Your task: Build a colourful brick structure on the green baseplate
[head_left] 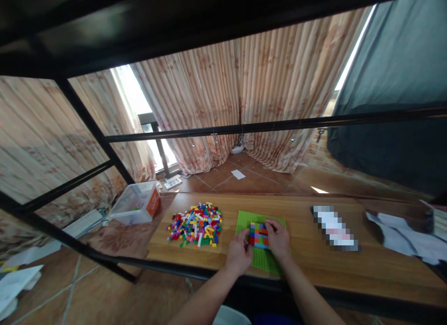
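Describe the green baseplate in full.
The green baseplate is a thin, roughly rectangular sheet, bright lime, studded on top and apparently plastic. It lies flat on the wooden tabletop, right of the loose brick pile. A multicoloured block of bricks sits over its middle. The left hand overlaps its left edge and the right hand its right side; whether either actually touches the plate cannot be told.
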`<control>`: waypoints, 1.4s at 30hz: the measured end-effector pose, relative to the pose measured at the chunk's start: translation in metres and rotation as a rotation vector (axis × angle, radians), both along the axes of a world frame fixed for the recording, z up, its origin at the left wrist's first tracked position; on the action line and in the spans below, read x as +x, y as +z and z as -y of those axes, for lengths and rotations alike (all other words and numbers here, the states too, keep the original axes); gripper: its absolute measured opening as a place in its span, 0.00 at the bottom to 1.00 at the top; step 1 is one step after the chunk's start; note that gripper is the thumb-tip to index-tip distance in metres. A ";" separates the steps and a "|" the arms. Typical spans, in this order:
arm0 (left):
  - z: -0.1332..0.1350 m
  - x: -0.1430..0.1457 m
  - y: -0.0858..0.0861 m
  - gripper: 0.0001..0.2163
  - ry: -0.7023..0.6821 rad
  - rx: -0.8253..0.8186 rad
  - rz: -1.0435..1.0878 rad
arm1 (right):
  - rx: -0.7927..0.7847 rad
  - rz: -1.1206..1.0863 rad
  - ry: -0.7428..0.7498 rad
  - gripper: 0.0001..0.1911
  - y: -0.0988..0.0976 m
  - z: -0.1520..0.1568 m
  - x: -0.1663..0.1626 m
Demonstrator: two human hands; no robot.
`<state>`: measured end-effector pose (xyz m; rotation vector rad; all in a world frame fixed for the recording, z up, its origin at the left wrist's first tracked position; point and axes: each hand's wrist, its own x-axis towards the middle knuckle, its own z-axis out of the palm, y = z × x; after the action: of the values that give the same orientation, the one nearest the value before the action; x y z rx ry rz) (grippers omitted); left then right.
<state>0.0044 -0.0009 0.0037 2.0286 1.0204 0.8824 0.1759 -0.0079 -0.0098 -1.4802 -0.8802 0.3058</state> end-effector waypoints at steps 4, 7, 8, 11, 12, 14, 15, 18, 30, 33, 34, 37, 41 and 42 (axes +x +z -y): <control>0.001 0.000 0.004 0.26 0.006 -0.003 -0.035 | -0.022 0.022 0.021 0.16 -0.001 0.000 0.002; 0.002 0.000 0.007 0.26 0.005 0.010 -0.056 | -0.031 0.037 0.028 0.17 -0.002 0.000 0.002; 0.003 0.000 0.008 0.26 0.007 0.016 -0.061 | -0.033 0.042 0.030 0.17 -0.002 0.000 0.003; 0.004 0.000 0.011 0.25 0.011 0.032 -0.071 | -0.032 0.055 0.031 0.17 -0.002 0.000 0.003; 0.005 0.000 0.011 0.25 0.011 0.035 -0.074 | -0.031 0.058 0.031 0.16 -0.002 0.000 0.003; 0.006 -0.001 0.012 0.25 0.009 0.040 -0.081 | -0.033 0.061 0.031 0.16 -0.002 0.001 0.002; 0.006 -0.002 0.012 0.24 0.009 0.043 -0.082 | -0.034 0.065 0.032 0.16 -0.002 0.001 0.002; 0.007 -0.003 0.013 0.24 -0.009 0.046 -0.075 | -0.050 0.088 0.031 0.16 -0.001 0.003 0.002; 0.011 -0.005 0.023 0.20 -0.001 -0.101 0.018 | -0.115 0.044 0.034 0.16 0.012 0.005 -0.003; 0.013 -0.005 0.027 0.16 0.055 -0.185 0.079 | -0.097 -0.127 0.089 0.16 0.013 0.006 -0.004; 0.013 -0.004 0.029 0.15 0.079 -0.219 0.096 | -0.099 -0.201 0.111 0.16 0.012 0.006 -0.004; 0.007 -0.003 0.037 0.14 0.134 -0.314 0.094 | -0.102 -0.396 0.163 0.18 0.013 0.007 -0.001; -0.012 0.000 0.044 0.16 0.186 -0.350 0.037 | -0.105 -0.366 0.093 0.18 0.022 0.016 0.008; -0.017 0.001 0.045 0.16 0.198 -0.360 0.034 | -0.126 -0.319 0.046 0.19 0.025 0.021 0.010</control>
<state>0.0057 0.0161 0.0484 1.6281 1.2768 0.7656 0.1857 -0.0285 0.0155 -1.4763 -0.6474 0.6225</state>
